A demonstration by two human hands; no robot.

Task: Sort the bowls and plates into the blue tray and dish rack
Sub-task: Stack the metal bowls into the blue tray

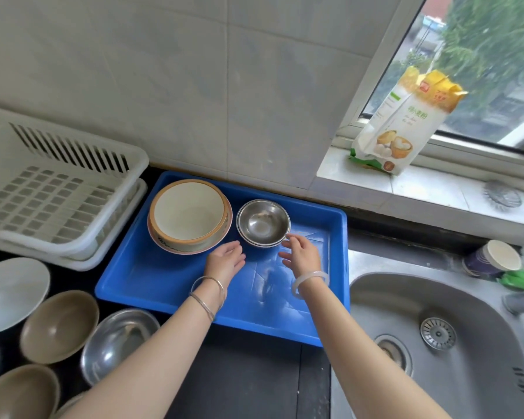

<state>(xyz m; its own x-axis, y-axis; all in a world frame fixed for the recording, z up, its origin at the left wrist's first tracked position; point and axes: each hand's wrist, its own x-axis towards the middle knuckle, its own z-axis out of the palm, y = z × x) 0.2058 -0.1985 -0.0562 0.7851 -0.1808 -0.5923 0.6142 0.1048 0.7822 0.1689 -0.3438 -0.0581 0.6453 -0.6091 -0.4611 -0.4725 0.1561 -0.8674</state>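
Steel bowls set in the tray; more dishes waiting on the counter.

Nearest, on the dark counter at the person's left: two brown bowls [59, 326], a steel bowl [118, 343] and a white bowl [11, 293], all unsorted. Over the blue tray [170, 285], both hands hover, fingers loosely spread, gripping nothing. The left hand [226, 260] hangs just short of the steel bowl stack [263, 222]; the right hand [300, 252] has a fingertip at that stack's rim. Beside the stack sits a cream bowl [189, 213] nested on a pink plate [194, 251]. Beyond, at left, the white dish rack [58, 189] holds nothing visible. Judged step: placement finishing. Next likely calls for reaching to the counter bowls.
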